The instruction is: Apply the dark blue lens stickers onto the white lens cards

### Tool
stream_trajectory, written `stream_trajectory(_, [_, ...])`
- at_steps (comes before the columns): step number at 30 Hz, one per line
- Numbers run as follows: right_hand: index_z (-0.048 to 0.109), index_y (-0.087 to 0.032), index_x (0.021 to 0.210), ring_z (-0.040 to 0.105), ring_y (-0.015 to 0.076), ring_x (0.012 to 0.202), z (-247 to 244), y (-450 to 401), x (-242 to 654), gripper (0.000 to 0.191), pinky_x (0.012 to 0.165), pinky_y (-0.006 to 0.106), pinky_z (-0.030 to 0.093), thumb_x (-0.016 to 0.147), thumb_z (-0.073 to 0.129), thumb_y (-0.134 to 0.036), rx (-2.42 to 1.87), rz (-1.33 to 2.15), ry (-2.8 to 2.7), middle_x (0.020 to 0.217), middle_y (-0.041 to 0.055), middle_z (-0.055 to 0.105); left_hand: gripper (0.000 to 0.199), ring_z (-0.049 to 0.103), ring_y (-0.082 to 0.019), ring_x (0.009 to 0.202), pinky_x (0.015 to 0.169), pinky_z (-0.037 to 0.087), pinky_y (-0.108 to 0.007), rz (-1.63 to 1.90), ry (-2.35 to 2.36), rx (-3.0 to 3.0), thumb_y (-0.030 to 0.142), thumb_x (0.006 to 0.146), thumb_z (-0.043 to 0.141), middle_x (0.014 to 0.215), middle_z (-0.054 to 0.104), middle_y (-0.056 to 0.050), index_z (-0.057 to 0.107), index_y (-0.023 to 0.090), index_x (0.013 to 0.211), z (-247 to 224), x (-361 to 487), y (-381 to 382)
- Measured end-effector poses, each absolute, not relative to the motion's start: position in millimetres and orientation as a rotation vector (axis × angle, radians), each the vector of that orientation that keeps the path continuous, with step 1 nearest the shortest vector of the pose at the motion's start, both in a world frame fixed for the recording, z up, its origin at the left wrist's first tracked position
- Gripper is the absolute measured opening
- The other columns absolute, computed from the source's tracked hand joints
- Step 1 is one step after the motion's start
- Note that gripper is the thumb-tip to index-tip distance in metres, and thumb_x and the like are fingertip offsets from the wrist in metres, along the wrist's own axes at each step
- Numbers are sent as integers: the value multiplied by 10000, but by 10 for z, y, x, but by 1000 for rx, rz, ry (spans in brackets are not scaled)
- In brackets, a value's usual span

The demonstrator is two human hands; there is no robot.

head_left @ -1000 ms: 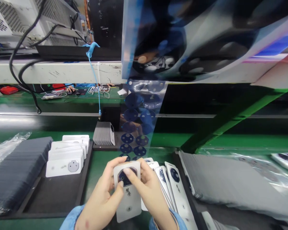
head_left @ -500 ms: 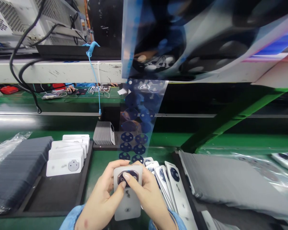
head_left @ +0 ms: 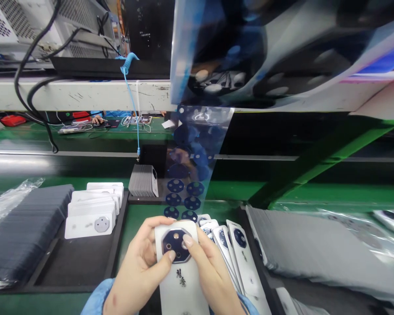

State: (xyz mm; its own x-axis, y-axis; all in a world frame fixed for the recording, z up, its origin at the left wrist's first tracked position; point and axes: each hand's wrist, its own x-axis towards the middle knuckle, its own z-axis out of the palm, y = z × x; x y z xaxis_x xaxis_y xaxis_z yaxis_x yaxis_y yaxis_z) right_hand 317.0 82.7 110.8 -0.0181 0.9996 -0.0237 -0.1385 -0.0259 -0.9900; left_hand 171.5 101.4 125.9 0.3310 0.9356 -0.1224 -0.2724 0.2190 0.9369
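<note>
Both hands grip a white phone back cover at the bottom centre of the view. Dark characters mark its face, below an octagonal camera plate covered by a dark disc with round holes. My left hand wraps the left edge, its thumb on the plate's lower part. From the right edge, my right hand holds the cover, thumb pressing the plate's right side. Just beyond the fingers hangs a clear sheet with several dark discs. Several similar white covers lie fanned out to the right.
At left, white covers lie overlapping in a black tray beside a dark grey stack. A grey stack fills the right. Covers stand on edge in a small black holder. A blue cord hangs behind; a person's hand shows farther off.
The phone back cover has tilted to face me more squarely, so its camera plate and characters show more fully. My right thumb has shifted to the plate's right side.
</note>
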Motion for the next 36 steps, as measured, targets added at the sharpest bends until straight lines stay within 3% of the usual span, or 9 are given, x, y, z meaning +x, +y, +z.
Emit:
stream_trajectory(11, [586,-267,1135,606,186,926,1112,883,3252,238,813,278,491,905,607,-323,-1082,1409,-1226,964,-4,647,403,680,-160,859,721,549,-201,1015,816,1016,190,830,683,1070,704,-49,515,275,1186,1175,1711,1044])
stream_trajectory(17, [587,-246,1151,644,235,972,945,1004,3331,349,812,328,530,853,638,-423,-1153,1337,-1196,1029,34,681,515,613,-230,1148,985,479,-348,903,859,1381,161,904,468,1350,577,-92,346,284,1389,1159,1506,1283])
stream_trajectory(21, [586,-244,1169,675,277,928,649,987,3815,471,727,355,567,769,697,-468,-1394,1145,-1030,1015,59,706,583,528,-258,1265,1115,342,-438,989,1339,1807,79,777,410,1330,588,-121,398,189,1350,936,760,1690])
stream_trajectory(24, [544,-239,1249,695,292,884,431,946,4268,663,712,362,576,669,747,-488,-1564,952,-887,1005,66,715,612,500,-283,1294,1092,375,-412,528,2077,1847,82,670,478,1374,534,-133,455,183,1273,600,201,1945])
stream_trajectory(26, [513,-242,1278,699,292,867,329,917,4479,751,708,362,577,621,753,-516,-1701,896,-801,1027,67,710,536,518,-406,1248,1054,366,-564,376,2230,1743,100,599,587,1325,540,-206,544,162,1129,361,8,2047])
stream_trajectory(28, [470,-233,1311,701,299,848,255,896,4582,841,698,370,577,583,759,-541,-1801,930,-727,1042,80,698,563,379,-476,1336,1058,267,-668,315,2300,1683,100,529,679,1423,410,-271,549,162,1073,171,-36,2102])
stream_trajectory(30, [412,-228,1356,699,307,836,179,890,4607,931,694,383,575,559,756,-562,-1873,955,-701,1039,86,684,647,202,-482,1417,1078,181,-684,292,2338,1663,103,480,746,1517,218,-313,522,159,1084,53,-7,2131])
stream_trajectory(32, [375,-225,1380,690,320,873,73,898,4606,972,721,399,568,552,728,-592,-1948,908,-747,1052,89,666,690,128,-465,1441,1092,153,-664,285,2355,1661,129,464,790,1544,111,-329,501,160,1089,-1,21,2148])
stream_trajectory(36, [399,-131,1366,590,382,1105,-253,915,4641,962,892,475,506,580,604,-645,-2107,712,-997,1176,167,603,588,162,-446,1437,1074,153,-681,317,2366,1691,237,522,799,1561,127,-286,506,196,1030,-15,-29,2163])
